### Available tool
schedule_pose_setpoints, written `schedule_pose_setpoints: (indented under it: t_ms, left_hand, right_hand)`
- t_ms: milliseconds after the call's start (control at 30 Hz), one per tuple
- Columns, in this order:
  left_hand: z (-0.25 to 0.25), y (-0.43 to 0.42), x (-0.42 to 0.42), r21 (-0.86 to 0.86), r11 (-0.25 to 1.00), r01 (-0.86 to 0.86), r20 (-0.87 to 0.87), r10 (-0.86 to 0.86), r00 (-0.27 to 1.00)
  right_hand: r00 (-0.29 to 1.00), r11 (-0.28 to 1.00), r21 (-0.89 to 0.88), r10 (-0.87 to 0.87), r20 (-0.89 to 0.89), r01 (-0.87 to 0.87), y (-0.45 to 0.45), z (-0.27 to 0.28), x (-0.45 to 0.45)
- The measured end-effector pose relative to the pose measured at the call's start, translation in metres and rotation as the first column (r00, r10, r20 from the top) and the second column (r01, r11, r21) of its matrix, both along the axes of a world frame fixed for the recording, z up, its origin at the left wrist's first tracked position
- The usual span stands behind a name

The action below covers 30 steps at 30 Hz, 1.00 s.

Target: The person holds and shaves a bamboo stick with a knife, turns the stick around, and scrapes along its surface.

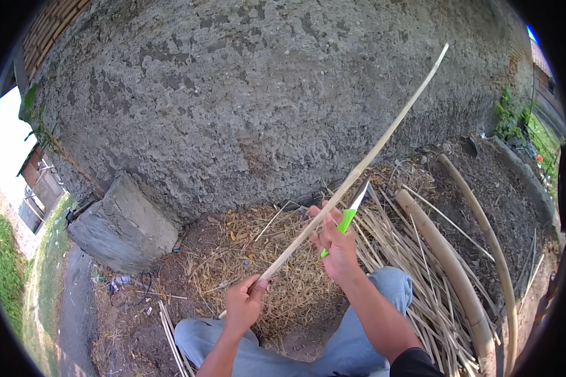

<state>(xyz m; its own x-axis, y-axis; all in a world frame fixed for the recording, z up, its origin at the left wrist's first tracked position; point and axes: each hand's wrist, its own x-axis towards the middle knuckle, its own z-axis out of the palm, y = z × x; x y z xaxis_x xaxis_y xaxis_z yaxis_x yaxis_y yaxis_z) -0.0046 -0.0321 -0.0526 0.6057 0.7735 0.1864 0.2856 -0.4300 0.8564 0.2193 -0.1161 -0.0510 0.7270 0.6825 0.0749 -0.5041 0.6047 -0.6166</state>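
A long pale strip of split bamboo (372,155) slants from the lower left up to the upper right in front of the wall. My left hand (244,304) is closed on its lower end, thumb on top. Near the strip's middle, my right hand (336,246) holds a knife with a green handle (346,220), its blade pointing up and to the right beside the strip. The fingers of that hand also reach around behind the strip.
A rough grey wall (233,113) rises ahead. At the left is a concrete block (127,223). Shavings (258,251) cover the ground between my knees. Thin bamboo strips (415,270) and thick poles (448,264) lie at the right.
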Motion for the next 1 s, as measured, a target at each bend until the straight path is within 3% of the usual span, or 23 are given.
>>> schedule_pose_setpoints:
  t_ms: [33,100,167,267,333,400,467,500,533,567,633,700,767,867,1000]
  left_hand:
    - [0.010,-0.003,-0.013,0.042,0.998,-0.048,-0.049,0.050,0.998]
    - [0.021,-0.008,-0.046,0.128,0.984,-0.121,-0.118,0.136,0.984]
    - [0.024,-0.014,-0.087,0.149,0.973,-0.176,-0.185,0.202,0.962]
    - [0.022,-0.025,-0.152,0.079,0.975,-0.205,-0.249,0.219,0.943]
    - [0.017,-0.036,-0.185,0.026,0.978,-0.207,-0.260,0.207,0.943]
    - [0.014,-0.047,-0.210,0.031,0.990,-0.134,-0.471,0.133,0.872]
    - [0.003,-0.059,-0.225,0.034,0.983,-0.179,-0.447,0.175,0.877]
    - [-0.002,-0.067,-0.228,0.037,0.977,-0.212,-0.418,0.208,0.885]
    - [0.018,-0.077,-0.214,0.039,0.944,-0.328,-0.565,0.291,0.772]
    - [0.024,-0.080,-0.207,0.034,0.941,-0.337,-0.563,0.296,0.771]
    - [0.032,-0.082,-0.196,0.376,0.916,-0.138,-0.440,0.307,0.844]
    - [0.037,-0.085,-0.177,0.310,0.936,-0.168,-0.410,0.292,0.864]
    - [0.033,-0.084,-0.156,0.650,0.756,-0.077,-0.279,0.332,0.901]
    - [0.012,-0.081,-0.140,0.617,0.787,-0.008,-0.373,0.302,0.877]
    - [-0.010,-0.080,-0.136,0.533,0.845,-0.054,-0.440,0.330,0.835]
  right_hand:
    - [1.000,1.000,0.002,-0.007,-0.006,0.007,-0.004,0.000,0.007]
    - [0.970,0.990,0.005,-0.136,-0.202,0.140,-0.005,0.001,0.018]
    - [0.971,0.987,-0.010,-0.159,-0.179,0.160,-0.009,0.001,0.025]
    - [0.982,0.956,-0.287,-0.112,-0.152,0.064,-0.020,0.012,0.014]
    - [0.990,0.946,-0.325,-0.039,-0.134,-0.006,-0.018,0.005,-0.001]
    - [0.987,0.928,-0.347,0.104,-0.119,-0.140,-0.015,-0.003,-0.014]
    - [0.986,0.913,-0.378,0.117,-0.120,-0.154,-0.009,-0.006,-0.034]
    - [0.986,0.900,-0.408,0.118,-0.117,-0.156,-0.008,-0.006,-0.043]
    - [0.983,0.899,-0.403,0.132,-0.127,-0.173,-0.005,-0.013,-0.047]
    - [0.982,0.896,-0.407,0.141,-0.124,-0.180,-0.002,-0.017,-0.051]
    - [0.987,0.892,-0.425,0.133,-0.086,-0.157,0.002,-0.019,-0.059]
    - [0.986,0.884,-0.438,0.143,-0.083,-0.165,0.004,-0.019,-0.064]
    - [0.986,0.877,-0.449,0.149,-0.081,-0.169,0.007,-0.020,-0.068]
    - [0.986,0.877,-0.450,0.143,-0.088,-0.168,0.010,-0.024,-0.072]
    - [0.984,0.883,-0.434,0.165,-0.065,-0.176,0.007,-0.022,-0.072]
